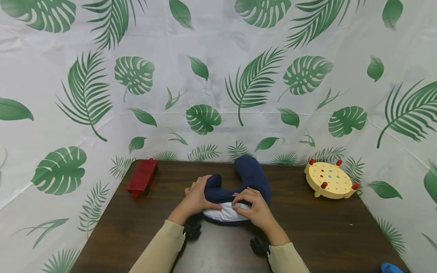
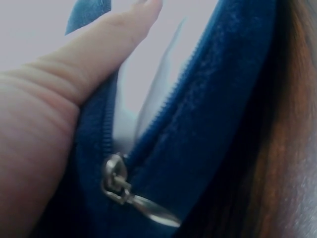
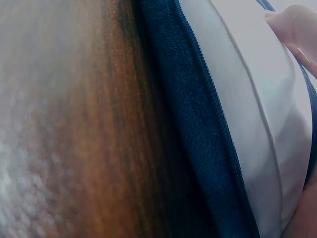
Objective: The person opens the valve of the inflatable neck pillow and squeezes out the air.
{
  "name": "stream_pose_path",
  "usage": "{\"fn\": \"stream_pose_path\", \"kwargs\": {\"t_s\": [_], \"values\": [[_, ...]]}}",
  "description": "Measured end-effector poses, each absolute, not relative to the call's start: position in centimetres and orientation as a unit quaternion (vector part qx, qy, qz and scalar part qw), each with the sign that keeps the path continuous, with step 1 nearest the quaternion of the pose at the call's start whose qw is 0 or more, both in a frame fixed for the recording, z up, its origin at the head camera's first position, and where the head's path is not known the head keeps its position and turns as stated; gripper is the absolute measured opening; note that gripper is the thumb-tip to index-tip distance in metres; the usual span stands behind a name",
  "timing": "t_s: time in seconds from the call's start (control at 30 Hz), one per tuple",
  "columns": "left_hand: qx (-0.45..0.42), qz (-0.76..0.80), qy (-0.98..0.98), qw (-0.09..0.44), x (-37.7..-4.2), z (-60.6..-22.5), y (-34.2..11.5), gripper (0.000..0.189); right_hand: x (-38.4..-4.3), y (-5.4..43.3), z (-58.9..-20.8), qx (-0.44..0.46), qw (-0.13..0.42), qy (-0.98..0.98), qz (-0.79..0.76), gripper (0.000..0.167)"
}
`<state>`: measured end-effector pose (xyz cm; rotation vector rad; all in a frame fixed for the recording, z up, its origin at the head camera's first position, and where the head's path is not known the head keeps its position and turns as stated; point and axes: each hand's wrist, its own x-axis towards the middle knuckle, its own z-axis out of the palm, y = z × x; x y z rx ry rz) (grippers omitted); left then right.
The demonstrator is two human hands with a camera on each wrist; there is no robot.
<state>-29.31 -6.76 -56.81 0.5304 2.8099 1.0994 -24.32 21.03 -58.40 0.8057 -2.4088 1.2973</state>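
A navy U-shaped neck pillow (image 1: pixel 256 178) lies on the dark wooden table. Its zipper is undone along the near side, baring a white inner (image 1: pixel 225 213). My left hand (image 1: pixel 195 199) grips the pillow's left part, fingers over the top and thumb laid across the white inner. In the left wrist view, the silver zipper slider (image 2: pixel 115 178) sits at the end of the gap, its pull tab hanging aside. My right hand (image 1: pixel 254 207) pinches at the far edge of the opening, thumb and index finger curled together. The right wrist view shows the white inner (image 3: pixel 262 99) beside the zipper teeth.
A red toy wagon (image 1: pixel 142 177) stands at the back left of the table (image 1: pixel 324 227). At the back right sits a round yellow pegboard toy (image 1: pixel 329 180) with red-tipped pegs. Part of a blue object (image 1: pixel 390 267) shows at the front right corner. A leaf-patterned sheet (image 1: pixel 218 87) hangs behind.
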Motion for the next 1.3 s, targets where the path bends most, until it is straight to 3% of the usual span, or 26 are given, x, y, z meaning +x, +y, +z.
{"fn": "stream_pose_path", "kwargs": {"t_s": [0.17,0.43,0.87,1.3], "values": [[0.175,0.354,0.918,0.039,-29.42,-56.8,-6.8,0.121,-24.38,21.05,-58.34,0.275,0.136,-0.836,0.455,0.025],[0.169,0.358,0.917,0.042,-29.5,-56.89,-6.74,0.127,-24.39,21.01,-58.32,0.278,0.138,-0.837,0.451,0.023],[0.127,0.374,0.916,0.068,-29.48,-56.82,-6.5,0.172,-24.39,20.94,-58.21,0.286,0.144,-0.829,0.46,0.022],[0.184,0.351,0.915,0.078,-29.5,-57.07,-7.43,0.146,-24.34,20.93,-58.5,0.279,0.128,-0.83,0.466,0.02]]}}
